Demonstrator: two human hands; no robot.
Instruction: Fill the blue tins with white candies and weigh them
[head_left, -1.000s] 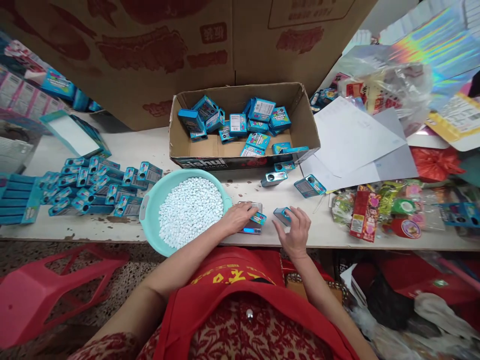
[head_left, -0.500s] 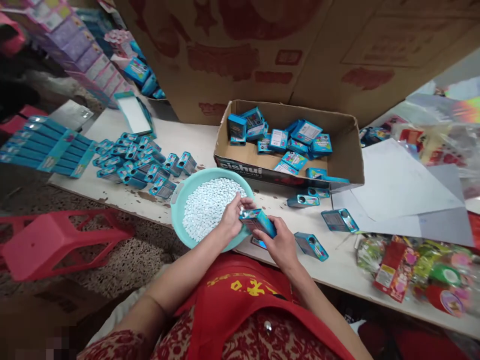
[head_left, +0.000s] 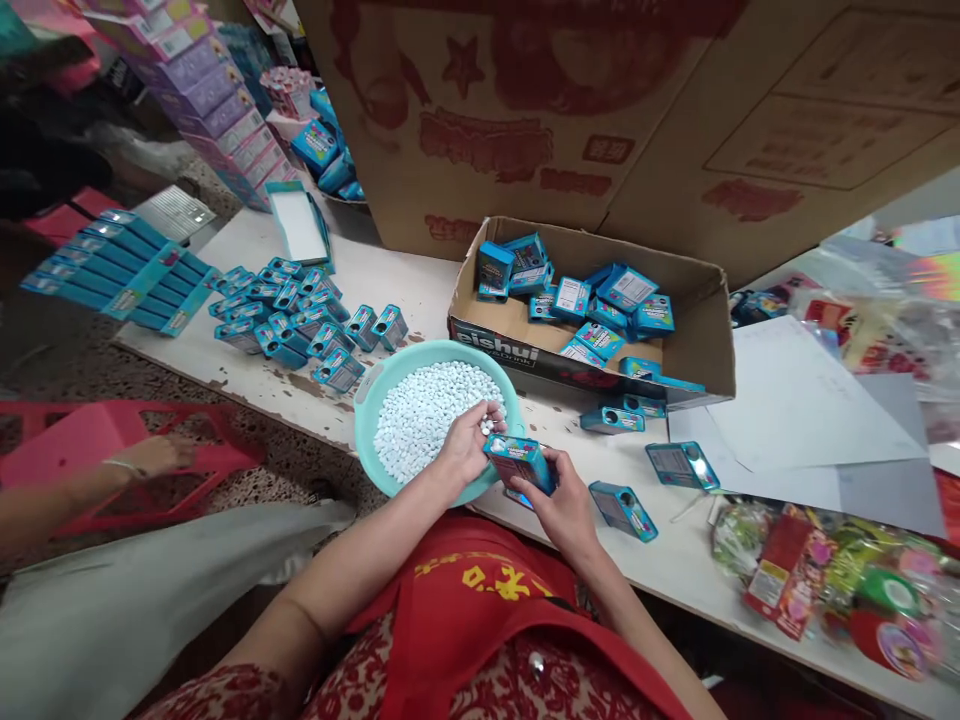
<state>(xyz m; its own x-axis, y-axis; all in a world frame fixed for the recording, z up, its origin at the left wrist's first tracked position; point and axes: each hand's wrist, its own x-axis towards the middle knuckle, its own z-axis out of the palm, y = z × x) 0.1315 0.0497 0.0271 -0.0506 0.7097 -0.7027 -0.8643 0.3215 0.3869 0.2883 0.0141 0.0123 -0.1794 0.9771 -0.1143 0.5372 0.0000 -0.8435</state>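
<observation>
My right hand grips a small blue box, tilted with its open end toward my left hand. Cupped at that end, my left hand has its fingers curled around a few small white candies. Below the left hand is a turquoise basin with many white candies in it. To the right of my right hand, a blue box with a round hole stands on the table. Part of a phone-like object shows beneath the held box.
A cardboard tray of blue boxes lies behind the basin, before a large carton. Several blue boxes are grouped at left. Papers and bagged goods lie right. Another person's hand is by a red stool.
The view has shifted, so the scene sits further right and lower. Another person's arm and pale clothing have come into view at left. Both my hands keep their places at the box's end.
</observation>
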